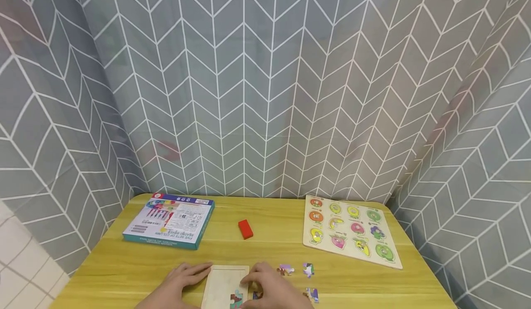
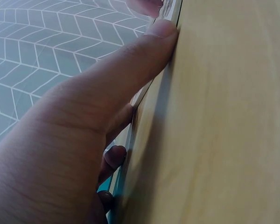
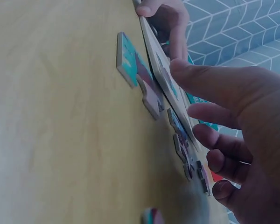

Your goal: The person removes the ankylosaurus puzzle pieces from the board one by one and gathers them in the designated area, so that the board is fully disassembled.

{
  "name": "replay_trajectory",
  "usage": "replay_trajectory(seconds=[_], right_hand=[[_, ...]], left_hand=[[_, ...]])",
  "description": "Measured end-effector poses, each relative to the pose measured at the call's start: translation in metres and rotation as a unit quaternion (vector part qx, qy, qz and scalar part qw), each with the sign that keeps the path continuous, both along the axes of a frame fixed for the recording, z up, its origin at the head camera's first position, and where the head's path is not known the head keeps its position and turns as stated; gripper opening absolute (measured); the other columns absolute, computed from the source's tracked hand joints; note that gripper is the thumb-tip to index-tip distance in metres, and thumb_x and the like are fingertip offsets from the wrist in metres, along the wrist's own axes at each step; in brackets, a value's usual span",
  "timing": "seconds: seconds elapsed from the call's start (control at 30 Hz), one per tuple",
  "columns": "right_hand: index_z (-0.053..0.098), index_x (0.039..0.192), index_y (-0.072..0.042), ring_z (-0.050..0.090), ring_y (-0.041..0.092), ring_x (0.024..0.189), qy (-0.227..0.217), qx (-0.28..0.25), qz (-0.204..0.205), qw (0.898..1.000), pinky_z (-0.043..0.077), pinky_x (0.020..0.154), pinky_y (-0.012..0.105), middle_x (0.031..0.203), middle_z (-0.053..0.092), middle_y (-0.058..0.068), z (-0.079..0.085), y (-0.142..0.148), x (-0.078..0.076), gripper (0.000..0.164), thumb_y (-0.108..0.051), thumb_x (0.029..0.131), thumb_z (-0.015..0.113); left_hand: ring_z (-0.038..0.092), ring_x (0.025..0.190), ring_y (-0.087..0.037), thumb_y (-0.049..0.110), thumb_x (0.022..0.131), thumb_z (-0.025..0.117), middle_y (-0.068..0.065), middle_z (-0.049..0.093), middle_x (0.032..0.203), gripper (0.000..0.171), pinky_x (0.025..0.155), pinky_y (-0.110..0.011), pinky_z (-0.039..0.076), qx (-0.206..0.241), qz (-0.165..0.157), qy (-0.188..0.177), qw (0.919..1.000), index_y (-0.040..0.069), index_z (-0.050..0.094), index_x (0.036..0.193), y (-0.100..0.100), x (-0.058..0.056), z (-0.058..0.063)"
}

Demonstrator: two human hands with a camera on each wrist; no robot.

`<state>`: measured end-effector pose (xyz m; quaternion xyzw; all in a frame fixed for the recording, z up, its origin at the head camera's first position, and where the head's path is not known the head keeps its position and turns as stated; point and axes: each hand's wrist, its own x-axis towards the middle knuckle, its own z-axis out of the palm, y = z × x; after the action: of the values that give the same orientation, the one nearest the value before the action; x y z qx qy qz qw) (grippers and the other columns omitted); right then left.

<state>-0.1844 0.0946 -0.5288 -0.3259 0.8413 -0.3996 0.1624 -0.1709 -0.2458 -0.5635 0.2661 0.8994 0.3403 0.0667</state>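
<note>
A pale wooden puzzle tray (image 1: pixel 221 279) lies at the near edge of the head view. My left hand (image 1: pixel 176 287) rests along its left side, fingertips at the rim; in the left wrist view the thumb (image 2: pixel 130 65) stretches out to the tray's edge. One teal and brown jigsaw piece (image 1: pixel 236 298) lies inside, in the near right part. My right hand (image 1: pixel 274 290) is over the tray's right side. In the right wrist view its thumb (image 3: pixel 200 81) touches the tray at the piece, the other fingers loosely bent and holding nothing.
Several loose jigsaw pieces (image 1: pixel 309 269) lie right of the tray, one partly behind my right hand. A red block (image 1: pixel 245 229) sits beyond the tray. A boxed toy set (image 1: pixel 170 220) is at the back left, a fruit picture board (image 1: pixel 350 230) at the back right.
</note>
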Motion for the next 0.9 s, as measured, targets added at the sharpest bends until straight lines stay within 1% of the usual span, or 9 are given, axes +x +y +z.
replay_trajectory(seconds=[0.1, 0.2, 0.37, 0.43, 0.53, 0.6, 0.77, 0.83, 0.9], right_hand=[[0.081, 0.118, -0.017, 0.048, 0.0, 0.091, -0.003, 0.004, 0.007, 1.0, 0.047, 0.078, 0.02, 0.108, 0.055, -0.014, -0.001, 0.0, 0.0, 0.03, -0.029, 0.092, 0.086], [0.082, 0.116, -0.017, 0.046, -0.002, 0.09, 0.03, 0.025, 0.028, 0.999, 0.047, 0.077, 0.017, 0.105, 0.056, -0.015, 0.0, -0.001, 0.0, 0.027, -0.028, 0.092, 0.086], [0.083, 0.115, -0.017, 0.044, -0.004, 0.09, 0.097, 0.064, 0.061, 0.991, 0.045, 0.077, 0.014, 0.102, 0.057, -0.016, 0.003, -0.004, -0.001, 0.026, -0.029, 0.092, 0.085], [0.083, 0.114, -0.016, 0.044, -0.004, 0.09, 0.106, 0.069, 0.068, 0.99, 0.044, 0.078, 0.014, 0.101, 0.057, -0.016, 0.003, -0.004, -0.001, 0.026, -0.03, 0.092, 0.085], [0.083, 0.114, -0.016, 0.045, -0.004, 0.091, 0.12, 0.072, 0.076, 0.987, 0.044, 0.079, 0.014, 0.1, 0.058, -0.016, 0.002, -0.004, -0.003, 0.026, -0.031, 0.092, 0.085], [0.083, 0.113, -0.015, 0.045, -0.005, 0.092, 0.127, 0.063, 0.082, 0.986, 0.044, 0.08, 0.013, 0.1, 0.058, -0.016, -0.002, -0.003, -0.005, 0.027, -0.032, 0.092, 0.086], [0.082, 0.109, -0.014, 0.045, -0.005, 0.093, 0.127, 0.053, 0.075, 0.988, 0.044, 0.081, 0.013, 0.099, 0.06, -0.016, -0.002, -0.006, -0.004, 0.026, -0.031, 0.09, 0.087], [0.082, 0.107, -0.012, 0.047, -0.005, 0.091, 0.106, 0.048, 0.063, 0.991, 0.046, 0.081, 0.015, 0.098, 0.061, -0.016, 0.001, -0.009, -0.001, 0.025, -0.028, 0.089, 0.089], [0.081, 0.106, -0.011, 0.047, -0.005, 0.089, 0.09, 0.037, 0.054, 0.994, 0.047, 0.081, 0.016, 0.097, 0.061, -0.016, 0.001, -0.011, 0.002, 0.024, -0.025, 0.089, 0.089]], left_hand=[[0.04, 0.112, 0.0, 0.056, 0.084, 0.086, 0.012, 0.049, 0.162, 0.084, 0.09, -0.032, 0.042, 0.0, -0.001, 0.002, 1.0, 0.028, 0.055, 0.157, 0.0, -0.001, 0.0], [0.04, 0.113, 0.0, 0.057, 0.083, 0.087, 0.013, 0.049, 0.162, 0.085, 0.091, -0.033, 0.042, 0.0, 0.0, 0.003, 1.0, 0.028, 0.055, 0.157, 0.0, -0.001, -0.002], [0.041, 0.114, 0.0, 0.058, 0.082, 0.087, 0.013, 0.049, 0.162, 0.086, 0.093, -0.034, 0.042, -0.003, 0.003, 0.003, 1.0, 0.029, 0.056, 0.157, 0.0, 0.0, -0.002], [0.04, 0.114, 0.0, 0.058, 0.082, 0.087, 0.013, 0.049, 0.162, 0.086, 0.093, -0.034, 0.042, -0.002, 0.003, 0.004, 1.0, 0.029, 0.056, 0.157, 0.0, -0.001, -0.002], [0.04, 0.113, 0.0, 0.058, 0.083, 0.086, 0.012, 0.049, 0.162, 0.086, 0.091, -0.032, 0.042, -0.002, -0.003, 0.016, 0.9999, 0.027, 0.056, 0.157, 0.0, -0.001, -0.003], [0.04, 0.112, 0.001, 0.057, 0.083, 0.087, 0.012, 0.049, 0.162, 0.086, 0.09, -0.032, 0.042, -0.002, -0.006, 0.02, 0.9998, 0.027, 0.056, 0.157, -0.001, -0.002, -0.003], [0.041, 0.114, 0.0, 0.061, 0.081, 0.086, 0.015, 0.049, 0.161, 0.087, 0.092, -0.032, 0.042, -0.001, -0.001, 0.017, 0.9999, 0.029, 0.056, 0.156, -0.001, -0.003, -0.006], [0.041, 0.114, 0.001, 0.061, 0.081, 0.086, 0.015, 0.049, 0.161, 0.087, 0.092, -0.032, 0.042, -0.001, -0.002, 0.021, 0.9998, 0.028, 0.057, 0.156, -0.001, -0.003, -0.006], [0.041, 0.114, 0.001, 0.06, 0.082, 0.087, 0.014, 0.05, 0.161, 0.086, 0.091, -0.032, 0.042, 0.0, -0.004, 0.026, 0.9996, 0.027, 0.057, 0.156, -0.002, -0.003, -0.006]])
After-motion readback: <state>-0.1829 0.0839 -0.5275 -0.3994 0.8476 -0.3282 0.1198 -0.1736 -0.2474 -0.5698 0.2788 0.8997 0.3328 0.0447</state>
